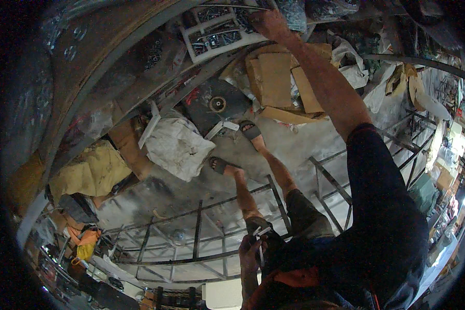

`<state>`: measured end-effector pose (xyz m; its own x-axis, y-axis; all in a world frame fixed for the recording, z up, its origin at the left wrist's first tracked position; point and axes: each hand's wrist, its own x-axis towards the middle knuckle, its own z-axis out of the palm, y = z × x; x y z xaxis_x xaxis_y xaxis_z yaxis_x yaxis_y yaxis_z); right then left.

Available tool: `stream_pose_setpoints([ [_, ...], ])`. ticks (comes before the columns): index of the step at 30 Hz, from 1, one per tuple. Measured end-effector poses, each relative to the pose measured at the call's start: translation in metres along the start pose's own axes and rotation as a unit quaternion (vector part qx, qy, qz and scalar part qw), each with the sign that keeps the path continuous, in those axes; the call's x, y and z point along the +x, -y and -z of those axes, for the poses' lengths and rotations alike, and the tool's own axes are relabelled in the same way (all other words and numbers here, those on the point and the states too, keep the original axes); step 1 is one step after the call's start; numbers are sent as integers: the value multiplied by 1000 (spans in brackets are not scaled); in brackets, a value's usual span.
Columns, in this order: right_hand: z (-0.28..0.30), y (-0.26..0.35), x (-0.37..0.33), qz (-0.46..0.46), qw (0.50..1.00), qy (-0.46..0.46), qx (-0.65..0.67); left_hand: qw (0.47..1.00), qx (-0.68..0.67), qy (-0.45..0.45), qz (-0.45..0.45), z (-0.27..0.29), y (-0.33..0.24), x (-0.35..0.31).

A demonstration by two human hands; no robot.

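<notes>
Low in the head view, my left hand [249,251] is closed around a slim silvery metal tool [261,242] with short arms at its upper end. Its exact kind is too small to make out. My right arm stretches far forward to the shelf, where my right hand [270,25] is at the right end of a pale divided tray [247,40]. Bolts and other small metal hardware [219,40] fill the tray's compartments. The fingers of that hand are dark and partly hidden, so whether they grip anything does not show.
Clear bags of hardware [325,9] lie beside the tray. Below the shelf are flattened cardboard boxes [275,77], a white sack [176,144] and a dark board with a round fitting [217,104]. A metal frame [196,232] spans the floor around my legs. Yellowish sacking [90,170] lies left.
</notes>
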<state>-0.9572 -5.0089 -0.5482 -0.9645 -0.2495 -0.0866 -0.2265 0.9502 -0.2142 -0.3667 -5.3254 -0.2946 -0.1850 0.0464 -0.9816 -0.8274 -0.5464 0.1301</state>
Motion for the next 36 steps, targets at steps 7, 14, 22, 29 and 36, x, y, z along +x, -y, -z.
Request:
stream_pose_setpoints([
  [7,7,7,-4,58,991,-118,11,1000,14,-12,16,0,-2,5],
  [14,-4,5,2,43,995,-24,-82,1000,-1,-13,17,-7,-12,3],
  [22,-23,-4,11,84,980,-105,146,999,46,13,-10,-7,-16,6],
  [29,19,7,-19,-124,888,-131,422,996,86,20,-5,-3,-18,11],
  [36,11,-25,-52,-180,429,-68,883,981,168,58,-80,2,-17,17],
])
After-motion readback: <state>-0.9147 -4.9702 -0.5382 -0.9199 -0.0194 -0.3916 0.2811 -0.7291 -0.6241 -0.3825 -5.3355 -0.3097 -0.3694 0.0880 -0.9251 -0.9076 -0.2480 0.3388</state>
